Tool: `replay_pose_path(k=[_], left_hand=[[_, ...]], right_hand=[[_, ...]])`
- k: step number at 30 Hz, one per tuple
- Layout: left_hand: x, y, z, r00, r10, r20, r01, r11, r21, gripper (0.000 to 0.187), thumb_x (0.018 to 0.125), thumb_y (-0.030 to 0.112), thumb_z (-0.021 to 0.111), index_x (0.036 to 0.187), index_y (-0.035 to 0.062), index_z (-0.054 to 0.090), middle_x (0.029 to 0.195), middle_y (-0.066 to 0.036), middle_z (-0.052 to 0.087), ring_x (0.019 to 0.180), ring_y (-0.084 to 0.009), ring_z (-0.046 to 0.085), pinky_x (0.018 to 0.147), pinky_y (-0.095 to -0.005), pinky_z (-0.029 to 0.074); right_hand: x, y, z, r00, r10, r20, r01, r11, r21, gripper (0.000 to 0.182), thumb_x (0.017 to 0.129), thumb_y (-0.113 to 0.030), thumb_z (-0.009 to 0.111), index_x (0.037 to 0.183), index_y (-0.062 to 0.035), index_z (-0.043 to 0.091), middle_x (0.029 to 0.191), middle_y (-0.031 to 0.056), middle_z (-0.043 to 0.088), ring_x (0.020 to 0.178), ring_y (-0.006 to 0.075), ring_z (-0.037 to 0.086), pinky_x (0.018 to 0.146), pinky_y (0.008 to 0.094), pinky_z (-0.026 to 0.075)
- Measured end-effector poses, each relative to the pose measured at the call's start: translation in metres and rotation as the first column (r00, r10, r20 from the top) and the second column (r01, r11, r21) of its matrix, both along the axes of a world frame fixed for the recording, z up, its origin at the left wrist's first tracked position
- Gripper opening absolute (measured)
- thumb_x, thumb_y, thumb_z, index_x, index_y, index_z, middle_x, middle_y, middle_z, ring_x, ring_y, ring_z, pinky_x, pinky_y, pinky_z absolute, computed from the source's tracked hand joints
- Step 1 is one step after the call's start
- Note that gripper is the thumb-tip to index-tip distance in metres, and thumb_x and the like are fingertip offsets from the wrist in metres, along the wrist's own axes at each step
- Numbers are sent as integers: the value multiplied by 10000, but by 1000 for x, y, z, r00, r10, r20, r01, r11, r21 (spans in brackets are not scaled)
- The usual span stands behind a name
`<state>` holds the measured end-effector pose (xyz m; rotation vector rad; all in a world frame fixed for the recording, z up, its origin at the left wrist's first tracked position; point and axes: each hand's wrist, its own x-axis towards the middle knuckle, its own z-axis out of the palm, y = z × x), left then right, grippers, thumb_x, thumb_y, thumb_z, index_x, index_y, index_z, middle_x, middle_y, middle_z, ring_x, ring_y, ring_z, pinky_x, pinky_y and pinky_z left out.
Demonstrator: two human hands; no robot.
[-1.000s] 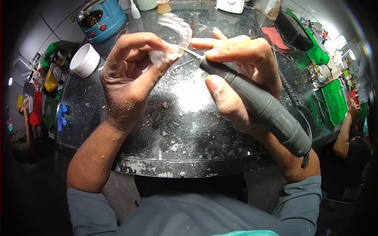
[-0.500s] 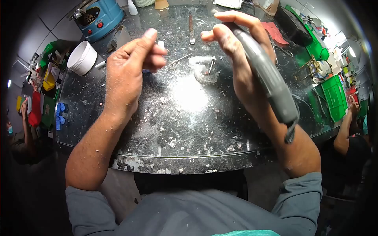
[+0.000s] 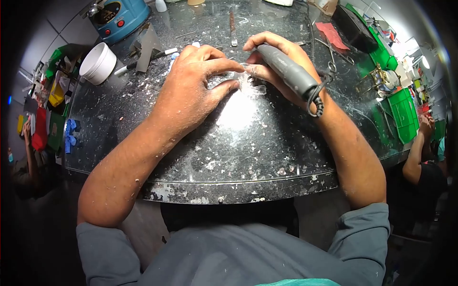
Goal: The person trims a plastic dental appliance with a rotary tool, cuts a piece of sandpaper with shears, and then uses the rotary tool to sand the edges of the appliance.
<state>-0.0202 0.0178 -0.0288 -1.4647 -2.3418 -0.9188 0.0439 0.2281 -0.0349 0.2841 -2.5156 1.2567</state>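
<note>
My right hand [image 3: 299, 53] is closed around a grey rotary handpiece [image 3: 289, 72], its corded end tilted back toward my forearm. The working tip is hidden by my fingers. My left hand [image 3: 193, 78] reaches in from the left, its index fingertip meeting the right hand's fingertips and its thumb bent just below. Whatever lies between those left fingers is too small and too covered to name. Right under the fingertips, a clear curved plastic piece [image 3: 259, 89] rests on the bench, partly hidden.
The dark bench [image 3: 214, 157] is strewn with pale shavings. A white tub [image 3: 98, 64], a blue machine [image 3: 121, 21] and a marker [image 3: 121, 70] are at left. A knife [image 3: 233, 28] lies behind; scissors [image 3: 331, 55] and red sheet [image 3: 332, 35] at right. Other people's arms show at both edges.
My left hand has moved right to meet my right hand. The right hand has lowered and turned the handpiece, bringing its tip toward the left fingers above the clear piece.
</note>
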Motion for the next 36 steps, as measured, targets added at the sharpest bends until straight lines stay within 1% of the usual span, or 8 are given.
replay_pose_path(k=[8,11,16,22,27,30,34,36], left_hand=[[0,-6,13,955,63,290,-127,970,207,113,891,97,679,988,58,721,979,-45,697,889,-98,631,833,-260,492],[-10,-10,6,787,-190,587,-112,891,439,166,906,115,669,1040,18,687,998,-43,693,903,-87,619,803,-238,473],[-5,-12,10,699,-341,629,-44,857,513,256,912,207,663,1082,15,673,1035,-85,687,918,-119,637,799,-242,465],[-9,-14,8,356,-585,728,19,784,621,336,950,217,616,1192,-16,598,1090,-127,666,917,-172,654,817,-276,493],[-8,-13,6,370,-597,712,9,769,640,289,973,187,578,1163,-30,579,1077,-149,664,970,-218,673,877,-323,531],[-9,-15,6,316,-657,685,-12,719,695,262,973,173,574,1148,-22,572,1079,-165,664,1034,-254,669,919,-355,535],[-10,-16,7,348,-656,670,-46,702,711,250,971,162,575,1147,-15,559,1091,-182,662,1072,-280,658,967,-383,522],[-10,-14,8,336,-661,671,-69,693,717,245,970,156,577,1144,-14,557,1094,-186,661,1074,-284,657,978,-387,518]], right_hand=[[8,-22,16,985,-24,-169,-41,928,-369,261,838,-132,755,1048,-70,613,927,26,633,870,92,618,790,257,517],[5,-25,16,951,75,-300,-174,931,-321,279,828,-101,760,1056,-60,605,944,28,636,905,95,637,823,248,535],[15,-30,23,980,92,-175,-184,749,-637,321,848,-35,725,1125,-23,564,953,86,646,908,167,682,806,280,584],[17,-33,23,983,37,-177,-136,796,-589,306,900,-73,659,1175,-19,538,987,122,660,920,186,681,824,310,576],[21,-46,33,970,-176,-167,61,841,-537,308,920,-95,634,1210,-15,573,1064,121,628,991,166,638,847,314,570],[16,-27,16,935,-35,-352,-230,696,-680,448,881,-169,705,1246,60,585,1011,109,636,776,99,594,719,188,479],[23,-37,33,849,-47,-526,-54,983,-175,325,897,-72,616,1208,11,564,1057,109,638,958,136,620,853,274,515],[27,-40,26,879,-5,-477,-96,978,-187,289,870,-24,619,1146,21,545,1099,140,649,1001,167,630,890,286,494]])
